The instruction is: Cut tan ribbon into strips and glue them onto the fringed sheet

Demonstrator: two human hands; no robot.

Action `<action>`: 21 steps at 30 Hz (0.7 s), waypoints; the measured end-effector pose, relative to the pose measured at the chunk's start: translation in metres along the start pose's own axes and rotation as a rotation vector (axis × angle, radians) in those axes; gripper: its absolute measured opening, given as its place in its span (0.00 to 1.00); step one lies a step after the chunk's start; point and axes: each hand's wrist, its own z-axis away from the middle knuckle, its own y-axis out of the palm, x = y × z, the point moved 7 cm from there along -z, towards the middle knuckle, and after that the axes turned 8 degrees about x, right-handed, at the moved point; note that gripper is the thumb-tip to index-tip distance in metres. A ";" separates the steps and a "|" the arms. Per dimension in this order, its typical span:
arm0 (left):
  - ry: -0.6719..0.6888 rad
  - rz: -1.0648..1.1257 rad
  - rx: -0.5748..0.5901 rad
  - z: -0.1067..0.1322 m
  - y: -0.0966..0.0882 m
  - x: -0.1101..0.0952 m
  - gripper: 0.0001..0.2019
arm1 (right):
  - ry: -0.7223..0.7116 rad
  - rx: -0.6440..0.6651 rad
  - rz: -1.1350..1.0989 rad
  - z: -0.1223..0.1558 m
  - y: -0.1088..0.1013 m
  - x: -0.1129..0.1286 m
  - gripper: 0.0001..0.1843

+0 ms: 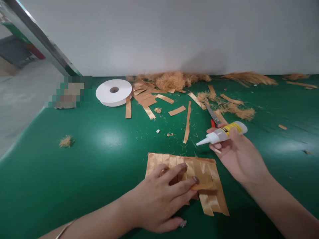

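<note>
My left hand [166, 196] lies with fingers spread on a panel of overlapping golden ribbon strips [206, 169], pressing it against the table. One strip runs crosswise under my fingertips, and some lower strip ends fan out to the right of the hand. Raised above the table on the right, my right hand [236, 152] grips a small glue bottle [228, 132] with a yellow label. Its white nozzle points left and slightly down, apart from the panel. Part of the panel is hidden beneath my left hand.
Scissors [213, 115] with a red handle lie just behind the bottle. A white tape roll [114, 93] sits at the back left. Loose ribbon pieces [146, 98] and frayed fibres [171, 80] are scattered toward the grey wall [154, 36]. The green table [99, 172] ends at the left.
</note>
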 end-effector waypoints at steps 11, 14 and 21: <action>-0.283 0.431 -0.651 0.011 -0.053 0.043 0.08 | 0.135 -0.071 -0.257 0.005 0.008 -0.002 0.13; -0.462 0.561 -0.616 -0.004 -0.057 0.069 0.08 | 0.156 -0.059 -0.260 0.006 0.013 -0.003 0.15; -0.377 0.542 -0.520 -0.038 -0.055 0.065 0.09 | 0.204 -0.079 -0.346 0.011 0.021 -0.005 0.16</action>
